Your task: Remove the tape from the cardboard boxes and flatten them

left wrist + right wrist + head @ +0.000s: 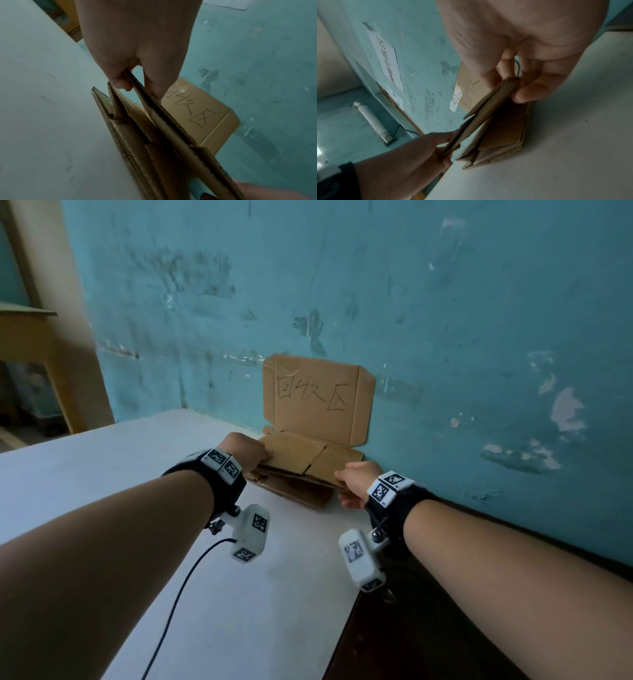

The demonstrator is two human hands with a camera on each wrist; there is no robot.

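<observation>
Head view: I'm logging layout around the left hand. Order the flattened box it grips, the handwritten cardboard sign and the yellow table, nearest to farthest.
1. Flattened box, gripped at its left edge by the left hand.
2. Cardboard sign, just behind, taped to the wall.
3. Yellow table, far left.

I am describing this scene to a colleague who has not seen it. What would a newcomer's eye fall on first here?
First, the two hands at the centre: the left hand and right hand each grip one end of a flattened cardboard box, held just above more flattened cardboard on the white table. Behind them, a cardboard sign with handwritten characters is taped to the worn blue wall.
</observation>
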